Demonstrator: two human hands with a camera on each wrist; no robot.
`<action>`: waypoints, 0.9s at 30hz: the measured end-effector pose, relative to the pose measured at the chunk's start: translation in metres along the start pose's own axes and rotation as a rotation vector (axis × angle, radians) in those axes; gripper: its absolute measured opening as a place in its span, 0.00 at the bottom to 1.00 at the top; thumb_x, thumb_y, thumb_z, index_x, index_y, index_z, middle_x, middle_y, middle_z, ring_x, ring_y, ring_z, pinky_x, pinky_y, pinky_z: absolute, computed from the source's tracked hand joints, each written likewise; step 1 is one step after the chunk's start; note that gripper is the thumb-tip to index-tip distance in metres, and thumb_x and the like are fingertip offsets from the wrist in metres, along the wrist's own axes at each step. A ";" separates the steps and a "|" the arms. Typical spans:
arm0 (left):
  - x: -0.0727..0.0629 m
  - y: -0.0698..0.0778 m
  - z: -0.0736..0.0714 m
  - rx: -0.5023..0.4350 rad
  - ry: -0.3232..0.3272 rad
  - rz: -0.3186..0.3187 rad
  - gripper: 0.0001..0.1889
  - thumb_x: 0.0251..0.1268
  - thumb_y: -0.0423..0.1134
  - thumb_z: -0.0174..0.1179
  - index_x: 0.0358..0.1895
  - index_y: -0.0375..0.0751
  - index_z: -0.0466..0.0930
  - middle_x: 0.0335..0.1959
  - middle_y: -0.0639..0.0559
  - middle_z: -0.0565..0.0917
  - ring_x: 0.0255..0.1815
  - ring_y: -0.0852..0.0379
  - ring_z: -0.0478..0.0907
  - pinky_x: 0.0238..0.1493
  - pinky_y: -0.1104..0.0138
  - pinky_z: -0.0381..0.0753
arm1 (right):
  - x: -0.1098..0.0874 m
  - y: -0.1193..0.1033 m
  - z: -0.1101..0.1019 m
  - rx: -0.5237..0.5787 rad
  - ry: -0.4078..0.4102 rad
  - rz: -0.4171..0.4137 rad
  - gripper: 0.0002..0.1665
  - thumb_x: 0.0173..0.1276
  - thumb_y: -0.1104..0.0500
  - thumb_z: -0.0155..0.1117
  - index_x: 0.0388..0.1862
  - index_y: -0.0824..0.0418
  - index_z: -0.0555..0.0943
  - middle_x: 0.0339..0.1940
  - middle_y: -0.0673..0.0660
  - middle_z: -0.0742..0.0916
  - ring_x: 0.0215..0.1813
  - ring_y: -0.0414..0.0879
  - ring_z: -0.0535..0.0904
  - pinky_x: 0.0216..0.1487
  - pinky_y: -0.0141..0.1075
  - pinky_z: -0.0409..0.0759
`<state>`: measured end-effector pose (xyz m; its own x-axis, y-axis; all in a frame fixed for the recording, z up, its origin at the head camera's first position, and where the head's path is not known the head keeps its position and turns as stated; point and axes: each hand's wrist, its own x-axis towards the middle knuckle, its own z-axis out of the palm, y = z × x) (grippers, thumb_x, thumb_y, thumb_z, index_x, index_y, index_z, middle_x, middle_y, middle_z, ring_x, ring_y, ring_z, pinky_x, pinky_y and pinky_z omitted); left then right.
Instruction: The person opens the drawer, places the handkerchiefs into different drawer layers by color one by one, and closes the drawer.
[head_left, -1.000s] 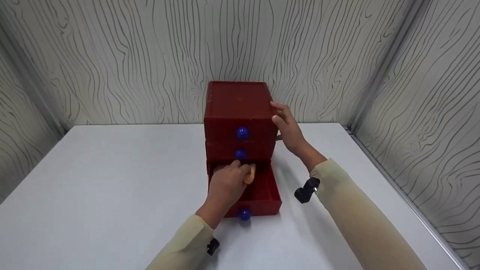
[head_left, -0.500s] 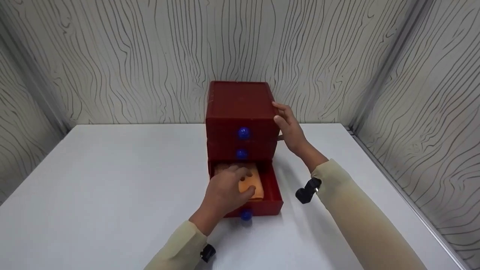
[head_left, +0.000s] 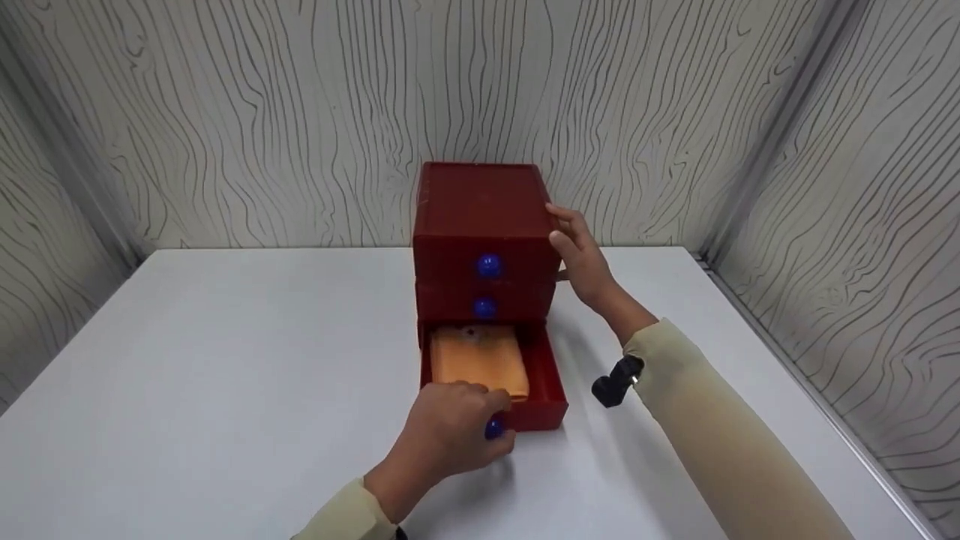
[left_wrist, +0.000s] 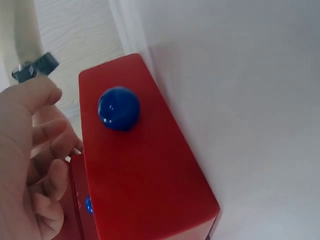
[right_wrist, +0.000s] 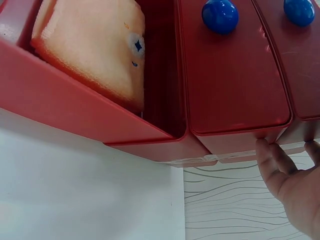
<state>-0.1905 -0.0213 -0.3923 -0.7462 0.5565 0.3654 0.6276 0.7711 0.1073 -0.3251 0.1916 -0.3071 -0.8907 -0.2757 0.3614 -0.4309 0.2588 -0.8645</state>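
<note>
A red cabinet (head_left: 480, 202) of stacked drawers with blue knobs stands on the table. Its bottom drawer (head_left: 544, 416) is pulled out, and inside lies a folded orange cloth (head_left: 480, 364) with a small white and blue mark, also plain in the right wrist view. My left hand (head_left: 454, 431) is at the drawer's front, thumb and fingers parted on either side of the blue knob (head_left: 494, 427). In the left wrist view, the loosely bent fingers stand apart from the knob (left_wrist: 119, 108). My right hand (head_left: 585, 259) rests its spread fingers against the cabinet's right side.
The white table (head_left: 262, 360) extends to both sides of the cabinet. A wood-grain patterned panel (head_left: 300, 127) rises behind it, with another side panel (head_left: 885, 225) at the right. The upper drawers, with a blue knob (head_left: 489, 265) on the top one, are closed.
My left hand has let go of the orange cloth, leaving it flat in the drawer, and has moved back toward me to the bottom knob. The right hand keeps its place.
</note>
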 end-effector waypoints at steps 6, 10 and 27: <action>-0.001 0.004 0.006 0.074 -0.140 -0.063 0.15 0.50 0.55 0.70 0.40 0.55 0.86 0.14 0.62 0.76 0.17 0.62 0.71 0.35 0.64 0.85 | 0.001 0.000 0.000 -0.007 0.001 -0.002 0.33 0.73 0.53 0.39 0.76 0.56 0.53 0.72 0.64 0.66 0.58 0.57 0.75 0.38 0.43 0.81; 0.002 0.003 0.010 0.081 -0.175 -0.110 0.14 0.50 0.52 0.71 0.40 0.55 0.86 0.11 0.61 0.72 0.17 0.61 0.69 0.37 0.64 0.85 | 0.001 0.000 0.000 -0.008 0.006 0.004 0.34 0.73 0.52 0.40 0.76 0.56 0.53 0.72 0.63 0.67 0.59 0.57 0.75 0.40 0.47 0.81; 0.023 -0.017 0.017 0.011 0.021 -0.151 0.11 0.49 0.46 0.73 0.36 0.53 0.86 0.21 0.59 0.83 0.22 0.61 0.73 0.36 0.66 0.83 | 0.013 0.033 -0.005 -0.003 0.021 -0.001 0.32 0.73 0.49 0.41 0.75 0.47 0.55 0.71 0.58 0.69 0.60 0.56 0.76 0.38 0.44 0.82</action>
<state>-0.2222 -0.0168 -0.4013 -0.8268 0.4274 0.3656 0.5061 0.8490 0.1521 -0.3514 0.2014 -0.3291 -0.8931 -0.2565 0.3696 -0.4321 0.2610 -0.8632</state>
